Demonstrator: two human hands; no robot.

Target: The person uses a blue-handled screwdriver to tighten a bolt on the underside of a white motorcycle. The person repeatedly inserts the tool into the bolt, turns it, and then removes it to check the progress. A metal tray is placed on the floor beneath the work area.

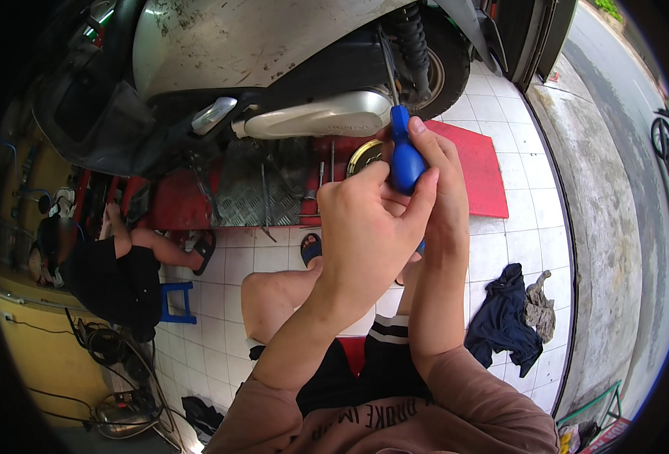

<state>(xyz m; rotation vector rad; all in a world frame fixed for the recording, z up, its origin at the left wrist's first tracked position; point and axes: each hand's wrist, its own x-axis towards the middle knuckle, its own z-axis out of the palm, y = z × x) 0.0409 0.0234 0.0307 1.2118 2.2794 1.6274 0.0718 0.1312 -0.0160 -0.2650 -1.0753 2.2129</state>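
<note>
Both of my hands are raised together around a screwdriver with a blue handle (pixel 408 163). Its metal shaft points up and away, toward the rear shock absorber (pixel 411 38) of a scooter. I cannot tell whether the tip touches anything. My left hand (pixel 361 227) is closed at the butt of the handle, its thumb against the lower end. From the other side my right hand (pixel 446 178) grips the handle, with its thumb laid along the upper part. The scooter's silver engine side cover (pixel 319 115) lies just beyond my hands, beneath the dirty silver body panel (pixel 221 45).
Below the scooter is a red platform (pixel 470 170) with a checkered metal plate (pixel 236 193) and several long tools. A round gold-rimmed item (pixel 363 157) is partly hidden. Another person (pixel 115 265) sits left by a blue stool (pixel 175 303). Dark cloth (pixel 504 321) lies right.
</note>
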